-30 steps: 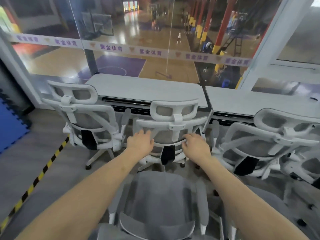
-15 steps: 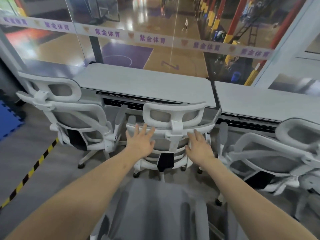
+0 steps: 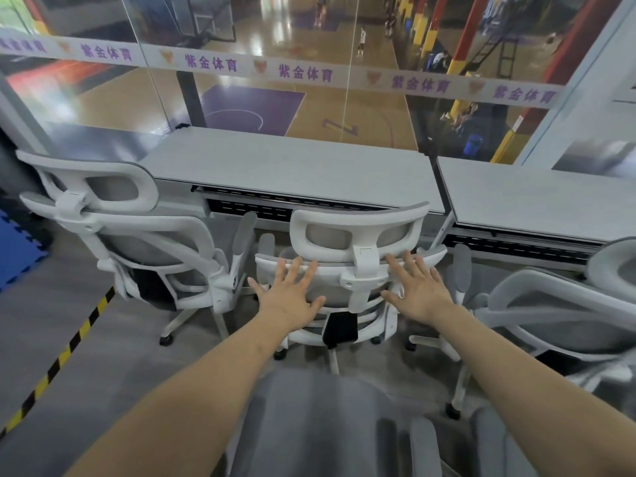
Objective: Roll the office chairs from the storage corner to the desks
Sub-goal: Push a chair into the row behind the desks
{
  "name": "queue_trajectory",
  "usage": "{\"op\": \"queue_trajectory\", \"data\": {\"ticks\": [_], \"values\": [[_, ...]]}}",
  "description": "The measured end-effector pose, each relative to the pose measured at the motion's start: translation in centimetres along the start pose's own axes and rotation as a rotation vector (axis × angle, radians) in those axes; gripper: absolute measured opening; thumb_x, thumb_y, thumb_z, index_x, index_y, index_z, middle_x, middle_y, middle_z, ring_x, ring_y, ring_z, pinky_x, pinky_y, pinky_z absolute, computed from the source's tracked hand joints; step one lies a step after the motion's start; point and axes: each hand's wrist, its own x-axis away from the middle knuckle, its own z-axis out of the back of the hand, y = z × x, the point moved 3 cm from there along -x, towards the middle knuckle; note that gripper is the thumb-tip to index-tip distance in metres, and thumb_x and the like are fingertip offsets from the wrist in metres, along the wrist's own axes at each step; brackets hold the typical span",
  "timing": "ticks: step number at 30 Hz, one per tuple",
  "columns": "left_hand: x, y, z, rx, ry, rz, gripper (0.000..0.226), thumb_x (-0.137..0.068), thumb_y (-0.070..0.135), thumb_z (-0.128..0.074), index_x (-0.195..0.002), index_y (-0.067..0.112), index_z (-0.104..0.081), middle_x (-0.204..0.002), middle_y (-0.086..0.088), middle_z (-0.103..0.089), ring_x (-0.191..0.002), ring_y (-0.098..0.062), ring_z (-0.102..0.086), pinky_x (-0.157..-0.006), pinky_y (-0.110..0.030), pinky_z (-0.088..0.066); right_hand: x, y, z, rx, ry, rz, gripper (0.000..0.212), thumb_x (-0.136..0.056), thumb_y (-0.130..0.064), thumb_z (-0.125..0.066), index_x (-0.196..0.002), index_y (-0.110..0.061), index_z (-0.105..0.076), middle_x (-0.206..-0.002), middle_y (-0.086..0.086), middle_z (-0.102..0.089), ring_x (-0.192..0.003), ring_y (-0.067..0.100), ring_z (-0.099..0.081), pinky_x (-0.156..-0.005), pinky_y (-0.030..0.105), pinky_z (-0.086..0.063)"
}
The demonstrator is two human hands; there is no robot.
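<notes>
The chair (image 3: 358,256) frame is seen to be smooth white plastic with a slight sheen, filled with grey mesh cloth. The desk (image 3: 292,166) top is shown as a matt pale grey laminate, with a perforated dark metal tray beneath. The floor (image 3: 51,325) is finished in dull grey, edged by glossy striped tape (image 3: 65,352).

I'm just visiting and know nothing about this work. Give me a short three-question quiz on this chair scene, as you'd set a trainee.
1. True or false: both hands grip the middle chair with curled fingers.
2. Where does the middle chair's headrest stand? A) at the desk edge B) on the blue mat
3. Fill in: the left hand and right hand lie with fingers ____ on the backrest.

Key: 1 false; 2 A; 3 spread.
</notes>
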Motion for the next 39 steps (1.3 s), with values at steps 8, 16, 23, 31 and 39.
{"op": "queue_trajectory", "data": {"ticks": [8, 16, 23, 31, 39], "values": [[-2.6, -1.4, 0.9, 0.026, -0.067, -0.026, 0.083, -0.095, 0.08, -0.028, -0.158, 0.052, 0.018, -0.17, 0.011, 0.025, -0.156, -0.025, 0.026, -0.112, -0.084, -0.004, -1.6, 0.5, 0.0, -0.008, 0.011, -0.044, 0.08, -0.1, -0.07, -0.032, -0.161, -0.048, 0.016, -0.173, 0.004, 0.018, -0.16, 0.025, 0.016, -0.127, 0.059, 0.002], [-6.5, -4.7, 2.8, -0.063, -0.079, -0.09, 0.082, -0.098, 0.074, -0.033, -0.158, 0.052, 0.018, -0.171, 0.012, 0.023, -0.158, -0.025, 0.021, -0.113, -0.083, 0.0, -3.3, -1.7, 0.6, -0.087, 0.004, -0.083, 0.077, -0.101, -0.068, -0.034, -0.162, -0.05, 0.01, -0.174, 0.0, 0.012, -0.16, 0.024, 0.013, -0.126, 0.062, 0.001], [-7.6, -5.7, 3.4, -0.08, -0.082, -0.136, 0.08, -0.101, 0.068, -0.037, -0.16, 0.051, 0.014, -0.172, 0.014, 0.019, -0.159, -0.026, 0.018, -0.114, -0.082, 0.0, -2.9, -2.7, 0.6, -0.029, 0.034, -0.116, 0.075, -0.101, -0.07, -0.03, -0.162, -0.049, 0.007, -0.174, 0.0, 0.004, -0.16, 0.025, 0.009, -0.123, 0.066, -0.004], [-6.0, -4.6, 2.5, -0.073, -0.087, -0.165, 0.084, -0.098, 0.074, -0.037, -0.159, 0.052, 0.016, -0.171, 0.014, 0.023, -0.157, -0.025, 0.023, -0.114, -0.082, -0.003, -0.1, -2.7, -1.2, -0.1, 0.035, -0.144, 0.081, -0.099, -0.07, -0.033, -0.161, -0.047, 0.014, -0.174, 0.004, 0.015, -0.159, 0.028, 0.018, -0.127, 0.061, -0.005], [-5.9, -4.1, 2.4, -0.13, -0.056, -0.149, 0.09, -0.095, 0.076, -0.037, -0.16, 0.046, 0.019, -0.172, 0.007, 0.022, -0.158, -0.027, 0.02, -0.117, -0.077, -0.008, -0.6, -2.3, -0.7, -0.125, -0.057, -0.127, 0.083, -0.099, -0.073, -0.031, -0.159, -0.048, 0.021, -0.17, 0.006, 0.027, -0.156, 0.03, 0.027, -0.128, 0.057, 0.002]]}}
